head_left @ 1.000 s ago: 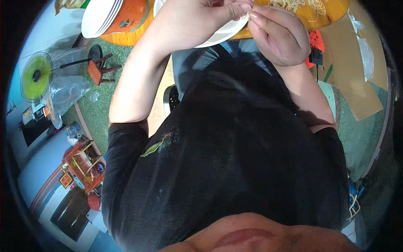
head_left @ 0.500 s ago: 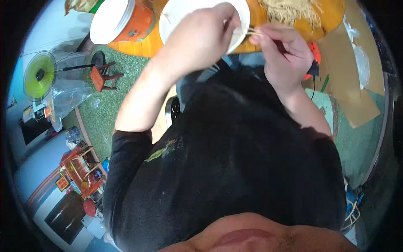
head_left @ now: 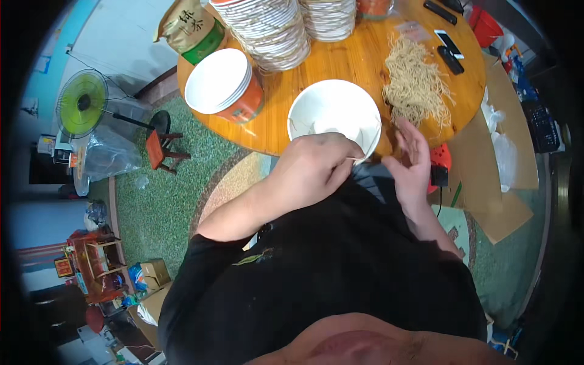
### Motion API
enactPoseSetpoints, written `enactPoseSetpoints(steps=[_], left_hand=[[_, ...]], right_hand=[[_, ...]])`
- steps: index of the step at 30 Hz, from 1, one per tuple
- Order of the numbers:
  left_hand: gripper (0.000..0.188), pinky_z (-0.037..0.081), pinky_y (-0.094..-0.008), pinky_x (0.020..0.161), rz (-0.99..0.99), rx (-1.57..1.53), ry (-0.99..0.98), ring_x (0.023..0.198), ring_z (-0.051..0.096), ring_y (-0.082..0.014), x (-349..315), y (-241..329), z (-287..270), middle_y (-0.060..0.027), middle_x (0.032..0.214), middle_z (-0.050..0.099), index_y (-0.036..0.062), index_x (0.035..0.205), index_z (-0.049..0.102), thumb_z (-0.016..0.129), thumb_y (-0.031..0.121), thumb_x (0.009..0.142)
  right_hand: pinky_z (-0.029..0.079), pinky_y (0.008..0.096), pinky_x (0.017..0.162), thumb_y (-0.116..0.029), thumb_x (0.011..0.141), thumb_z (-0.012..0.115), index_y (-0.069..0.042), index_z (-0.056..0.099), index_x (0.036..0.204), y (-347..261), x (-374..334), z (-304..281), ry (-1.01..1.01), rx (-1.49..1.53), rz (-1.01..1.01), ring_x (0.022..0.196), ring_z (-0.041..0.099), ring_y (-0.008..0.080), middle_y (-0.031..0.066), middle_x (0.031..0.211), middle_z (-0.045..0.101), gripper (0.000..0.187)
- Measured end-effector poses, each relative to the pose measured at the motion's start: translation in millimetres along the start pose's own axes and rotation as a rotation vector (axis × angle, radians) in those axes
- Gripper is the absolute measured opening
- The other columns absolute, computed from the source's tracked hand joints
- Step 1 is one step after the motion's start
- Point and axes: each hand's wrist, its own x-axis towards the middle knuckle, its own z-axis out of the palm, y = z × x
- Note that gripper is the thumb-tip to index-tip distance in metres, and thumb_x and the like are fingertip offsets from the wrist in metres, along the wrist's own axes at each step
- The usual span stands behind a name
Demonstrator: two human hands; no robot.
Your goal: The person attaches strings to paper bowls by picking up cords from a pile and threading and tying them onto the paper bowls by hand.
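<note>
A white round paper tub point(head_left: 333, 100) stands at the near edge of the table, its wide mouth facing up. My left hand point(head_left: 316, 167) is closed at its near rim, thumb and finger pinched together. A short length of beige cord point(head_left: 359, 159) shows at those fingertips. My right hand point(head_left: 412, 155) is raised just right of the tub, fingers apart, with nothing seen in it. Beyond it lies a loose heap of beige cords point(head_left: 417, 85). Part of the tub's near side is hidden behind my left hand.
The round wooden table point(head_left: 280, 131) also bears nested white and orange tubs point(head_left: 219, 85), tall stacks of corded white tubs point(head_left: 267, 30), a green and brown bag point(head_left: 191, 30), and a phone point(head_left: 449, 44). A red stool point(head_left: 157, 149) and green fan point(head_left: 82, 103) stand left.
My right hand has let go of the cord and opened beside the tub. My left hand remains pinched at the rim. The view has shifted, showing more of the table.
</note>
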Motion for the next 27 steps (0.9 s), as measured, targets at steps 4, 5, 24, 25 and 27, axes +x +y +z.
enactPoseSetpoints(steps=[4, 5, 24, 25, 27], left_hand=[[0.010, 0.042, -0.0282, 0.057, 0.034, -0.306, 0.371, 0.056, 0.050, -0.0129, -3.5, 9.9, -14.6, -0.0041, 0.071, 0.058, 0.0001, 0.096, 0.071, 0.069, -0.005, 0.087], [0.008, 0.041, -0.0246, 0.059, 0.092, -0.432, 0.451, 0.061, 0.049, -0.0074, -6.8, 10.6, -12.6, -0.0019, 0.074, 0.057, -0.0027, 0.098, 0.067, 0.068, -0.006, 0.090], [0.010, 0.047, -0.0272, 0.068, 0.430, -0.726, 0.623, 0.074, 0.059, -0.0155, -34.2, 5.5, -50.7, -0.0119, 0.087, 0.063, -0.0044, 0.105, 0.060, 0.061, -0.002, 0.095], [0.011, 0.045, -0.0264, 0.062, 0.360, -0.544, 0.696, 0.066, 0.057, -0.0151, -37.2, 1.4, -57.1, -0.0094, 0.080, 0.062, -0.0056, 0.103, 0.063, 0.063, -0.005, 0.093], [0.011, 0.043, -0.0241, 0.063, 0.146, -0.327, 0.773, 0.068, 0.057, -0.0130, -37.9, -5.5, -63.2, -0.0062, 0.077, 0.060, -0.0054, 0.102, 0.066, 0.066, -0.006, 0.091]], right_hand=[[0.029, 0.0457, 0.123, -0.033, 0.085, 0.086, -0.004, 0.030, 0.158, 28.1, -36.6, -9.3, -0.062, 0.441, 0.284, 0.149, 0.039, 0.0290, 0.0168, 0.161, 0.038, 0.097], [0.031, 0.0456, 0.122, -0.043, 0.082, 0.086, -0.004, 0.030, 0.158, 27.7, -39.6, -5.5, -0.132, 0.473, 0.341, 0.148, 0.040, 0.0292, 0.0162, 0.160, 0.039, 0.103], [0.034, 0.0495, 0.122, -0.045, 0.069, 0.095, -0.004, 0.016, 0.163, -42.4, 43.9, 18.9, -0.318, 0.489, 0.309, 0.149, 0.039, 0.0282, 0.0128, 0.164, 0.033, 0.129], [0.034, 0.0490, 0.121, -0.047, 0.073, 0.091, -0.003, 0.016, 0.163, -50.4, 65.2, 13.9, -0.322, 0.377, 0.151, 0.148, 0.040, 0.0282, 0.0140, 0.162, 0.035, 0.126], [0.036, 0.0466, 0.119, -0.054, 0.079, 0.083, -0.001, 0.014, 0.163, -87.6, 115.2, 1.9, -0.322, 0.112, -0.098, 0.145, 0.041, 0.0283, 0.0173, 0.157, 0.039, 0.121]])
